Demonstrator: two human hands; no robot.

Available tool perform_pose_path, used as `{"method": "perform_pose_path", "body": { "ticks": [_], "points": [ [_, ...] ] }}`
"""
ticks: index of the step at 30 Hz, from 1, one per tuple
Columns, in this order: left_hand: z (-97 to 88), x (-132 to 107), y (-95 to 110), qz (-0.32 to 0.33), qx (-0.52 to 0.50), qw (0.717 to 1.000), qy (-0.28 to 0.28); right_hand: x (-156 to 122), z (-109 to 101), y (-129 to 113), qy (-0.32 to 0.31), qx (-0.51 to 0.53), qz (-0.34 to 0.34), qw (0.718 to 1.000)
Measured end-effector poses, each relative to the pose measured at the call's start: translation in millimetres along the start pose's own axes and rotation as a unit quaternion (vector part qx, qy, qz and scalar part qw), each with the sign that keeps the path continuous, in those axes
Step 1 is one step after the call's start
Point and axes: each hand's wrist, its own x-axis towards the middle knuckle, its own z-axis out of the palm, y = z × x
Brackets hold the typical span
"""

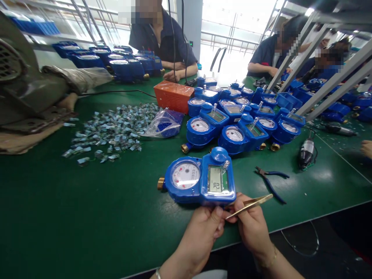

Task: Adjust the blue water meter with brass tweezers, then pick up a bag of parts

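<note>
A blue water meter [200, 197] lies on the green table in front of me, with a round white dial and a lit display reading 20. Its brass threaded end points left. My left hand [202, 232] is at the meter's near edge, thumb and fingers pinched together; what they hold, if anything, is hidden. Beside it, my right hand [252, 224] grips gold-coloured tweezers [254, 202], which slant up to the right. The right fingertips are close to the left ones, just below the meter's display end.
Blue-handled cutting pliers [270, 180] lie at right, near a black-and-silver power screwdriver [306, 153]. Several more meters [232, 133] stand behind. A heap of small clear-and-blue pieces [116, 130], a plastic bag [165, 123], an orange box [173, 97] and a machine [23, 77] occupy the left. Co-workers sit opposite.
</note>
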Motion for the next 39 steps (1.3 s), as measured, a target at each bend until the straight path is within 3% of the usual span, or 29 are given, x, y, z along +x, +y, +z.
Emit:
{"method": "perform_pose_path", "body": {
  "ticks": [5, 12, 15, 19, 22, 25, 28, 31, 34, 37, 39],
  "points": [
    [-0.8, -1.3, 1.1, -0.011, -0.042, 0.999, -0.005, 1.4, -2.6, 2.4, -0.014, 0.024, -0.005, 1.0],
    [-1.2, -5.6, 6.6, -0.044, -0.122, 0.992, -0.001, -6.9, -5.3, -4.8, -0.048, -0.054, -0.054, 0.996],
    [1.8, -6.1, 6.4, -0.054, -0.113, 0.992, 0.025, -13.3, -9.9, -9.6, -0.044, -0.141, -0.147, 0.978],
    [0.5, -14.2, 1.6, -0.077, -0.104, 0.991, 0.046, -12.0, -15.8, -20.1, 0.041, -0.231, -0.3, 0.925],
    [-13.3, -33.7, 5.7, -0.086, -0.092, 0.99, 0.065, -1.9, -13.3, -26.4, -0.026, -0.24, -0.355, 0.903],
    [-34.2, -62.8, 31.1, -0.03, -0.095, 0.977, 0.188, 4.5, -6.9, -25.3, -0.057, -0.24, -0.376, 0.893],
    [-56.1, -75.3, 81.1, 0.099, -0.046, 0.924, 0.365, 3.5, -0.6, -16.4, -0.031, -0.245, -0.391, 0.887],
    [-76.1, -43.8, 142.0, 0.156, 0.002, 0.919, 0.362, 1.7, 5.0, -7.8, 0.0, -0.254, -0.407, 0.877],
    [-88.8, 23.5, 192.7, 0.168, 0.056, 0.923, 0.341, 3.5, 7.8, -5.9, -0.004, -0.279, -0.432, 0.858],
    [-88.2, 86.7, 224.8, 0.167, 0.113, 0.912, 0.357, 6.5, 8.2, -7.8, -0.007, -0.296, -0.455, 0.84],
    [-81.3, 109.1, 237.2, 0.168, 0.154, 0.903, 0.364, 8.2, 8.5, -8.7, -0.003, -0.301, -0.462, 0.834]
  ]
}}
